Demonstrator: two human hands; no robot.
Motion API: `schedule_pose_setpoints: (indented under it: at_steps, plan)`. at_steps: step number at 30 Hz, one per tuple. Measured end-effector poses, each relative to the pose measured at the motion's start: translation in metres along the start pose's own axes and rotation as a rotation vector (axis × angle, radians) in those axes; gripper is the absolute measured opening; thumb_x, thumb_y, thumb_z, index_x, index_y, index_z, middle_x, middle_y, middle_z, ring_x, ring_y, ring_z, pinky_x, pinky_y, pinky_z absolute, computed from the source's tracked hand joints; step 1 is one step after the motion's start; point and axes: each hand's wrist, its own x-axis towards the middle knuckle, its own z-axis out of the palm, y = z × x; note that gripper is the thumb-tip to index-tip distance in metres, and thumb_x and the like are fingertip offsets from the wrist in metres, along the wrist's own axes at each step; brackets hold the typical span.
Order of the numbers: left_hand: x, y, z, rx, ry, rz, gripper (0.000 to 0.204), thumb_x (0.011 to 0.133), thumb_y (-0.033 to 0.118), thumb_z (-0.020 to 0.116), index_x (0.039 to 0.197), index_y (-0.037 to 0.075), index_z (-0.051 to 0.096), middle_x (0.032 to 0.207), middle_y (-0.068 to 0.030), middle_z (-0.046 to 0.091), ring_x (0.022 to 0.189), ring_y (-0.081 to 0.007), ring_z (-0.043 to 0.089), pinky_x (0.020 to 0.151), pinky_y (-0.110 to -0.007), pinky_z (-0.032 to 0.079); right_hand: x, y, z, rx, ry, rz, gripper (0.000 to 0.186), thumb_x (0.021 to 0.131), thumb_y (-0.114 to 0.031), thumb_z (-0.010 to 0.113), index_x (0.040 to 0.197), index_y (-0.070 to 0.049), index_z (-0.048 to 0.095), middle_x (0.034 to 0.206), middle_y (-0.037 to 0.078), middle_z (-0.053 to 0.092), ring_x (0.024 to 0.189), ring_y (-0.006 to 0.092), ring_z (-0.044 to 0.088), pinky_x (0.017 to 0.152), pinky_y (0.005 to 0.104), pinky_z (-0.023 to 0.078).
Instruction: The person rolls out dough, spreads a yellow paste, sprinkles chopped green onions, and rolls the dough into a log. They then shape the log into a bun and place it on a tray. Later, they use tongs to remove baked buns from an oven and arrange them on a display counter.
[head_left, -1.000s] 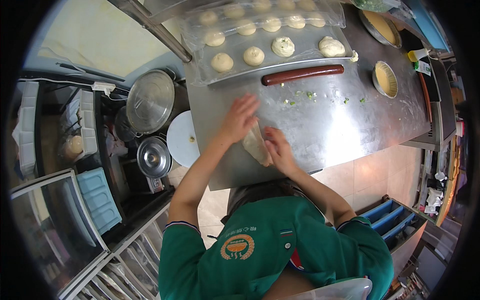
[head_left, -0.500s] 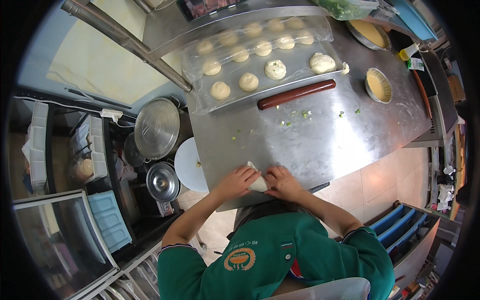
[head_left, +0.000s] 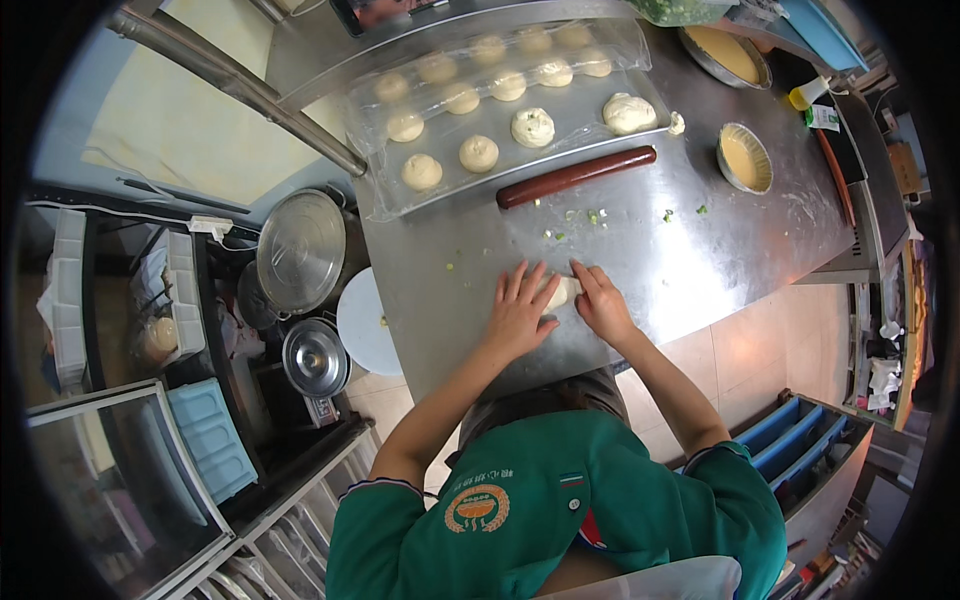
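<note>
And here, on the shiny silver metal worktop (head_left: 435,310), sits a small, pale cream roll of soft dough (head_left: 564,291), smooth and plump, partly hidden! At its eight o'clock the left hand (head_left: 518,316) lies open, fingers fanned over it; at four, the right hand (head_left: 604,308) meets its end, grip impossible to tell; dark reddish-brown cylindrical rolling pin (head_left: 577,178) at twelve o'clock
</note>
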Motion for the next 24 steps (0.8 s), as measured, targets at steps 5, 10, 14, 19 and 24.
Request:
schedule_pose_setpoints:
  at_steps: [5,10,14,19,24]
  plan:
    - [-0.027,-0.008,0.005,-0.142,0.054,-0.018,0.075,0.079,0.011,0.069,0.149,0.014,0.044,0.149,-0.0164,0.042,0.132,-0.0395,0.045,0.109,-0.053,0.037,-0.004,0.017,-0.003,0.109,-0.051,0.039,0.02,0.08,0.002,0.07,0.1,-0.003,0.07,0.095,0.012,0.068,0.086,0.0278,0.069,0.076,0.0371,0.056]
    - [-0.044,-0.017,0.014,-0.303,0.136,-0.449,0.051,0.081,0.002,0.065,0.131,0.001,0.057,0.126,-0.0178,0.058,0.109,-0.0364,0.059,0.094,-0.043,0.049,-0.004,0.031,-0.002,0.646,-0.136,0.269,0.027,0.093,-0.002,0.067,0.12,0.001,0.067,0.101,0.009,0.074,0.091,0.0137,0.069,0.083,0.0278,0.057]
    - [-0.041,-0.022,0.023,-0.446,0.277,-0.637,0.024,0.085,0.004,0.067,0.107,-0.003,0.068,0.098,-0.0163,0.069,0.083,-0.0297,0.067,0.075,-0.037,0.054,0.001,0.039,-0.004,0.785,-0.201,0.447,0.032,0.095,-0.005,0.066,0.126,0.004,0.065,0.102,0.009,0.074,0.09,0.0155,0.07,0.082,0.0286,0.058]
    - [-0.043,-0.024,0.024,-0.848,0.251,-0.854,0.015,0.092,0.007,0.066,0.1,-0.004,0.071,0.078,-0.0068,0.069,0.068,-0.0123,0.063,0.064,-0.028,0.051,0.006,0.042,-0.013,0.921,-0.258,0.488,0.027,0.094,-0.005,0.068,0.119,0.006,0.069,0.097,0.011,0.074,0.082,0.0148,0.07,0.076,0.0286,0.059]
    - [-0.04,-0.022,0.016,-1.237,0.255,-1.016,0.017,0.092,0.009,0.065,0.099,-0.005,0.072,0.075,-0.0024,0.067,0.067,-0.0099,0.062,0.063,-0.025,0.049,0.013,0.04,-0.013,0.9,-0.309,0.507,0.021,0.09,-0.004,0.072,0.109,0.005,0.073,0.087,0.01,0.073,0.074,0.0131,0.068,0.07,0.027,0.058]
